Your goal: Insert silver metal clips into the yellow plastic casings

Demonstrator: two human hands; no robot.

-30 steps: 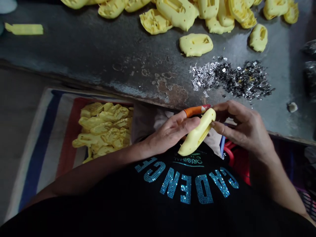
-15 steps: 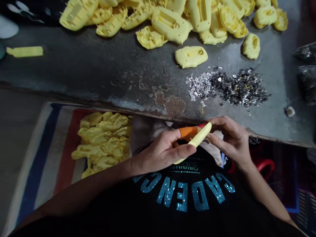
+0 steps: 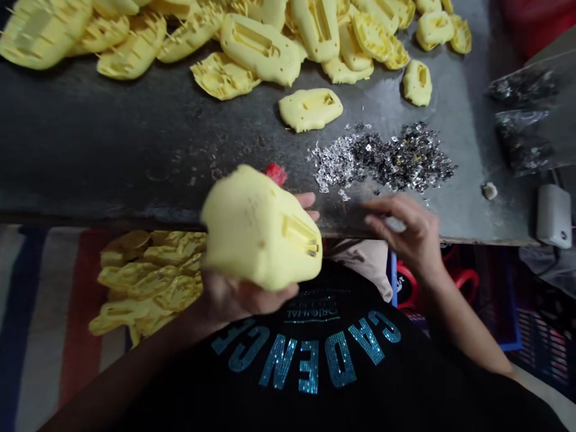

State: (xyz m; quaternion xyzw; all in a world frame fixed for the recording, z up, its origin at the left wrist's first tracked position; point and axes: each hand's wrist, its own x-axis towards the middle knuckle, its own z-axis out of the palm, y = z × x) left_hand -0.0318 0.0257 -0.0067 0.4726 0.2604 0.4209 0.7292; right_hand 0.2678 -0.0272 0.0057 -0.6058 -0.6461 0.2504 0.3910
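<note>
My left hand (image 3: 252,297) grips a yellow plastic shell (image 3: 256,231) from below and behind. The shell's smooth outer face is turned up, with a long slot near its right end. A red covering (image 3: 275,174) shows on a fingertip behind the shell; most of that hand's fingers are hidden. Just over the bench's front edge is my right hand (image 3: 407,231), thumb and index finger slightly apart, with nothing visible between them. Beyond it lies a pile of small shiny metal pieces (image 3: 382,159) on the bench.
Many yellow shells (image 3: 261,48) are heaped along the back of the grey bench (image 3: 112,138), with a single shell (image 3: 310,109) nearer. Bags of metal parts (image 3: 524,141) and a white box (image 3: 554,216) sit at right. More shells (image 3: 153,276) lie below at left on striped cloth.
My left hand has moved left and turned the shell from edge-on to outer face up. My right hand has come off the shell towards the metal pieces. The view has shifted right.
</note>
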